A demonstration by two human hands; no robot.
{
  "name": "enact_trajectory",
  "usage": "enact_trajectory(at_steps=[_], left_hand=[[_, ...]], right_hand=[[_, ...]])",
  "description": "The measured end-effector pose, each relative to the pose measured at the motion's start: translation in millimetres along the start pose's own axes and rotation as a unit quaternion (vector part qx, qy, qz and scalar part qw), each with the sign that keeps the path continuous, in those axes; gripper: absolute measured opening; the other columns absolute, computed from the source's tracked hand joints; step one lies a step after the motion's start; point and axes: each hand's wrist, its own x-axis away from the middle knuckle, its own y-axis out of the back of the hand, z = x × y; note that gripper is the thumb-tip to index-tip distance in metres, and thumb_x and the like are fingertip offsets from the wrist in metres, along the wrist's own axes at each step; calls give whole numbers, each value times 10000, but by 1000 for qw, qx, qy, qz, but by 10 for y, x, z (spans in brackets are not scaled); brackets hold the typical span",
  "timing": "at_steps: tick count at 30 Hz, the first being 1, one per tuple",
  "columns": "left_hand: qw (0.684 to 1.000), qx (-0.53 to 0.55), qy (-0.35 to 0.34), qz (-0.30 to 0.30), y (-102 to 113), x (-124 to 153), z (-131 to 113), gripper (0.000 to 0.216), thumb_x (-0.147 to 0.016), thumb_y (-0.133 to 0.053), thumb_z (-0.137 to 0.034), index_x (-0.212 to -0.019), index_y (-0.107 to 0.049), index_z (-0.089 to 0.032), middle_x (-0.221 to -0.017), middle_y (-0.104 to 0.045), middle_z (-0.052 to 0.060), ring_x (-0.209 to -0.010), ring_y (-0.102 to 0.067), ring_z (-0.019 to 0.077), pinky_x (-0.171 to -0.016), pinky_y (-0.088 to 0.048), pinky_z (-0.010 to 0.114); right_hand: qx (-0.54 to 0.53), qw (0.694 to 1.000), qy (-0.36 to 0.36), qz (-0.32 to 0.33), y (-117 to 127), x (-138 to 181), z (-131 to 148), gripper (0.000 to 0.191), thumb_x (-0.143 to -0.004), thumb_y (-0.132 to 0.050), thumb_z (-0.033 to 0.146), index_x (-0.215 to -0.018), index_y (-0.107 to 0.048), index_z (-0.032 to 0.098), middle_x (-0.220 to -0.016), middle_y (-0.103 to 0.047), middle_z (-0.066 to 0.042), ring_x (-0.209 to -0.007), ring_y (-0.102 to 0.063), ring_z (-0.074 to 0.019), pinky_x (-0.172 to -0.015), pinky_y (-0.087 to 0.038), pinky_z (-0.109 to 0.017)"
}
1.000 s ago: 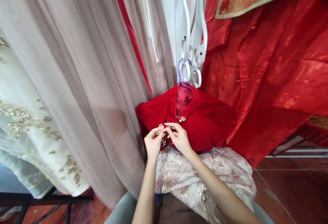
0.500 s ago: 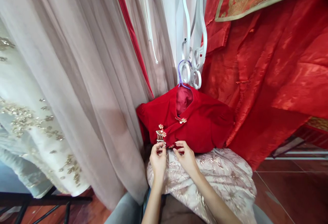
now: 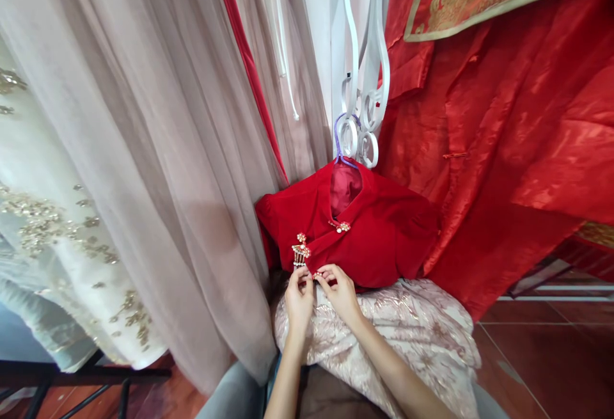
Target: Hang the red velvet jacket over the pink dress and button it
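Hands pinch a clasp at the hem of a red velvet top

Velvet, deep red and matte, makes up the short top (image 3: 369, 233) that hangs by a purple loop (image 3: 339, 141) from a white scrolled metal stand (image 3: 367, 112). Its stand collar opens on a satin lining, and a small pearl-and-gold clasp (image 3: 339, 226) closes the flap just below the collar. Lower left of that clasp sits a larger gold brooch (image 3: 300, 253), comb-shaped with short dangling strands.

Both hands meet at the top's lower edge, just below the brooch. The left hand (image 3: 299, 296) has thumb and forefinger closed in a pinch, and the right hand (image 3: 338, 291) pinches the same way right beside it, fingertips nearly touching. Between them a small gold fastening (image 3: 317, 274) shows at the edge of the velvet; how much of it each hand grips is too small to tell.

Below the top spreads a pale pink brocade skirt (image 3: 412, 336), stiff, with a raised metallic floral weave; both forearms lie across it. Left of the top hang soft folds of dusty-pink tulle (image 3: 158, 150), and beyond those a white gown (image 3: 52, 240) with gold beaded embroidery. Right of the top drapes glossy red satin (image 3: 503, 137), crinkled and shiny, with a gold-embroidered border above it.
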Motion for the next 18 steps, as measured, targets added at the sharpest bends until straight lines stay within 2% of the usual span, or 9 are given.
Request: enact_trajectory(at_steps=[3,6,11,15,18], left_hand=[[1000,-2,2,12,16,-15,30,242,-763,-555,-296,-939,-656,-162,-918,-704,93,-833,-660,213,-792,-515,355],[1000,2,6,14,30,-24,43,242,-765,-562,-308,-929,-672,-168,-914,-713,89,-837,-666,217,-803,-512,359],[999,44,9,7,34,-24,32,222,-742,-593,-288,-910,-667,-163,-897,-712,85,-790,-667,195,-755,-535,328],[998,66,16,0,36,-23,15,214,-735,-612,-297,-887,-667,-157,-885,-709,89,-761,-662,182,-710,-541,304],[998,66,17,3,41,-36,22,213,-733,-606,-289,-889,-666,-156,-884,-707,88,-765,-660,182,-723,-539,310]], right_hand=[[18,999,11,25,19,15,26,89,-858,-529,267,-898,-574,202,-852,-600,-43,-736,-627,-157,-514,-513,-206],[51,997,34,43,40,44,67,107,-889,-490,250,-936,-578,211,-885,-600,-40,-765,-635,-156,-552,-518,-208],[130,983,82,98,77,45,137,268,-933,-400,210,-1066,-625,265,-978,-598,-40,-769,-634,-150,-663,-521,-243],[130,982,74,114,92,-22,139,349,-928,-405,213,-1235,-557,280,-994,-598,-46,-767,-628,-152,-638,-518,-234],[120,983,63,123,99,-81,129,371,-926,-412,231,-1277,-530,261,-990,-599,-53,-743,-624,-153,-629,-520,-241]])
